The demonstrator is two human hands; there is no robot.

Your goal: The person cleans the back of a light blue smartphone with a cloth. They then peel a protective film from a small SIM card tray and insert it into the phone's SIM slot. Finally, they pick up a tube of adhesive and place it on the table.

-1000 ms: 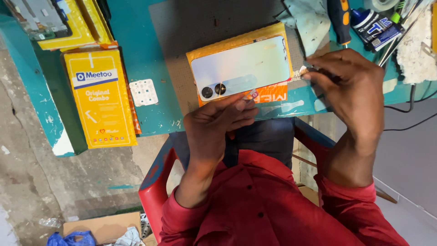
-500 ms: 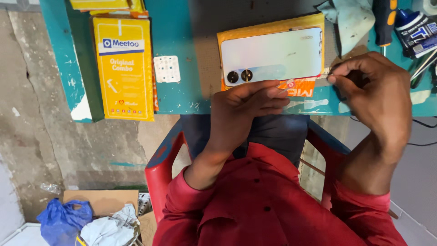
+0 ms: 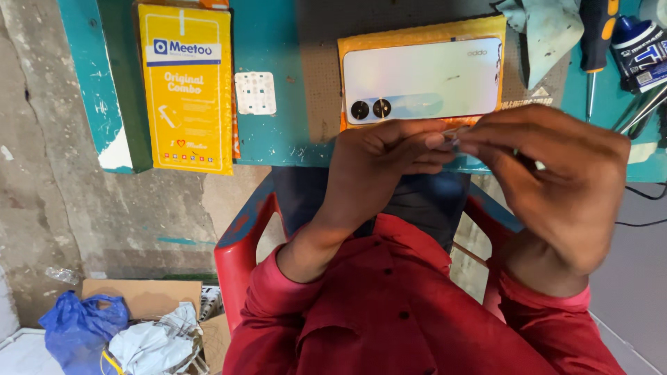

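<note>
A smartphone lies back-side up on a yellow padded envelope, on a teal worktable. Its pale, iridescent back faces the camera. Long axis runs left-right across the pic, parallel to the table's near edge; the end w/ two round dark camera lenses points to the pic's left, the other end to the right.

Just below the phone's near edge, both hands meet. The left hand has fingers curled, thumb and forefinger pinched; the right hand is pinched too, fingertips touching the left's. Between them sits something tiny and pale, too small to identify — maybe a small part or bit of film. Both hands are closed on it, neither touches the phone.

Judgement: the step looks like handling a small piece beside the phone, w/ the phone itself resting free. Any next move w/ so small a piece calls for a fine, steady pinch, since it could slip.

Further out: a tall yellow retail packet lies at left, a small white square card w/ dots between it and the phone. At top right, a grey-green cloth, a screwdriver w/ black and orange handle, a dark bottle. The person wears a red shirt, sits on a red plastic chair. On the floor bottom left, a cardboard box and blue bag.
</note>
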